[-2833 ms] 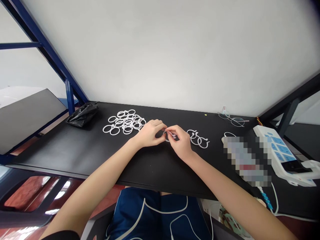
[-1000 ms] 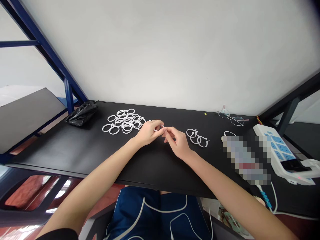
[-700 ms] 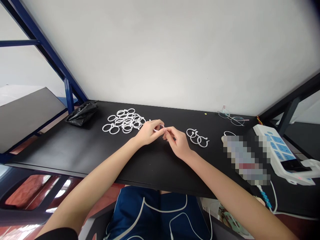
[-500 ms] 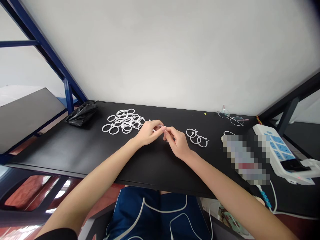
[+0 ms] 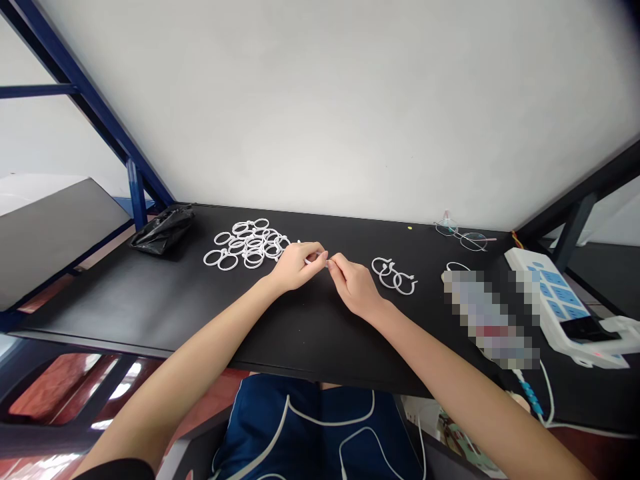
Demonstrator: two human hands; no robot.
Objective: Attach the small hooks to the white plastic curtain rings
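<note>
Over the middle of the black desk (image 5: 210, 307), my left hand (image 5: 300, 265) is closed on a white plastic ring (image 5: 315, 256), most of which its fingers cover. My right hand (image 5: 354, 283) pinches the same ring at its near right side, thumb and fingertips pressed together. Just left of my left hand lies a pile of white rings (image 5: 254, 244), several overlapping, each with a small clasp. To the right of my right hand rest 3 white rings (image 5: 404, 283) with their clasps parted, partly overlapping.
A black plastic bag (image 5: 164, 230) lies at the back left. Eyeglasses (image 5: 473, 241) sit near the wall, and a blurred-out phone-like object (image 5: 490, 320) lies beside a white power strip (image 5: 555, 303) on the right. A white cable (image 5: 330, 423) drapes over my lap.
My right fingers have closed more tightly at the ring, and the fingertips of both hands have drawn slightly apart. The ring pile and the parted rings have stayed put.
</note>
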